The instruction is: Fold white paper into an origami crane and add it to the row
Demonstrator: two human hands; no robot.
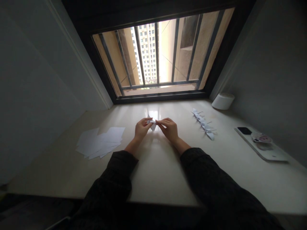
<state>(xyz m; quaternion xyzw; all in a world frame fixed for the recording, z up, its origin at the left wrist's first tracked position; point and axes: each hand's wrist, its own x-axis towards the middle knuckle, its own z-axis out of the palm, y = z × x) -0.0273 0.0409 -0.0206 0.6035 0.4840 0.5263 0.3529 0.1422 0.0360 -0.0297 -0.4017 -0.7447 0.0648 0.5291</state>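
A small folded white paper piece (153, 125) is held just above the pale desk (158, 166), in the middle of the view. My left hand (142, 128) pinches its left side with fingers closed. My right hand (169, 128) pinches its right side, fingers closed too. Both hands meet at the paper, and part of it is hidden behind the fingertips. Dark sleeves cover both forearms.
A loose pile of white paper sheets (99, 142) lies on the desk at the left. A row of several folded paper figures (203, 124) lies at the right. Further right are a phone (260, 143) and a white cylinder (223, 101). A barred window (158, 57) stands behind the desk.
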